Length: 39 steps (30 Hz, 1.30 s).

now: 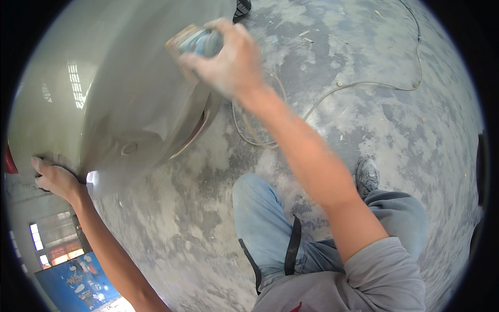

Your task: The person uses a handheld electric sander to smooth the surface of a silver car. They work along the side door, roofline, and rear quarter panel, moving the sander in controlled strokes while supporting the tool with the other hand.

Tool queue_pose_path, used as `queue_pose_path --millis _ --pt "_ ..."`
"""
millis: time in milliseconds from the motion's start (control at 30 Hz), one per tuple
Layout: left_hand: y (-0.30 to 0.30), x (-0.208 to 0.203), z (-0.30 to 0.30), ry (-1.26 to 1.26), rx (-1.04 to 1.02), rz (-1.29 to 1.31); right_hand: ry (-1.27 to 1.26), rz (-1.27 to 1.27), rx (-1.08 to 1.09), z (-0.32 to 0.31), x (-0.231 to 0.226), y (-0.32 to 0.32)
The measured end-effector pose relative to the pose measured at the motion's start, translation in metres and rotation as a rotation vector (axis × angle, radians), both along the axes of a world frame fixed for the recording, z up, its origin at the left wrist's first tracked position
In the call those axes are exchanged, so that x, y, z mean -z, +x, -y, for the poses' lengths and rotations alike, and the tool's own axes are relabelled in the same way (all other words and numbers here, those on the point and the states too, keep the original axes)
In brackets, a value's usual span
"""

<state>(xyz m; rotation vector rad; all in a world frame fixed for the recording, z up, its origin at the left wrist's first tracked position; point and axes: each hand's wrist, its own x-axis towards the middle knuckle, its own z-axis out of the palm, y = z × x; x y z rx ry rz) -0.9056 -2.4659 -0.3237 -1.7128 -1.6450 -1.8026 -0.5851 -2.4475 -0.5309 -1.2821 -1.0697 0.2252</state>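
My right hand [236, 62], dusty and smeared by motion, is closed around a sanding block [200, 42] with a bluish top and a yellowish-brown edge. The block lies against the greyish, dull part of a car's bumper [140, 78], above its curved lower end. Farther left, my left hand [58, 179] rests against the car body, with its thumb and fingers apart and no separate object visible in it. Some of its fingertips are hidden in shadow. A round cap-like mark [129, 149] and a narrow reddish slot [193, 131] show on the bumper's lower part.
A thin hose [364, 83] loops across the dusty, patchy grey floor [171, 229], passing under my right forearm. Part of a black tyre [242, 8] shows at the top. A stained blue panel [78, 281] stands at lower left. My bent knees are close below the bumper.
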Motion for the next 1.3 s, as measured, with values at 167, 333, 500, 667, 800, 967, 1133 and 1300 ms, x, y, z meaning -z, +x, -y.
queue_pose_path --millis 167,333,500,667,800,967,1133,1300 --pt "0.010 0.000 0.000 -0.011 -0.058 0.015 0.001 0.008 -0.154 0.011 0.014 0.010" --pt "0.004 0.000 0.002 -0.024 -0.034 0.022 0.052 0.208 -0.230 0.106 0.022 -0.059" --pt "-0.007 -0.003 -0.001 -0.031 -0.031 0.016 0.053 0.201 -0.228 0.110 0.019 -0.057" --pt "-0.002 -0.004 -0.001 -0.003 -0.092 -0.034 -0.066 0.101 -0.222 0.076 0.026 -0.020" --pt "0.008 -0.003 -0.001 -0.026 -0.058 -0.003 -0.104 0.042 -0.157 0.028 0.036 0.005" --pt "0.012 -0.003 -0.003 -0.041 -0.003 0.012 -0.166 -0.064 -0.160 -0.040 0.050 0.040" --pt "0.011 -0.003 -0.003 -0.082 -0.051 0.025 -0.156 -0.248 -0.225 -0.117 0.076 0.066" --pt "0.023 -0.002 -0.003 -0.090 -0.054 0.040 -0.183 -0.416 -0.280 -0.157 0.101 0.080"
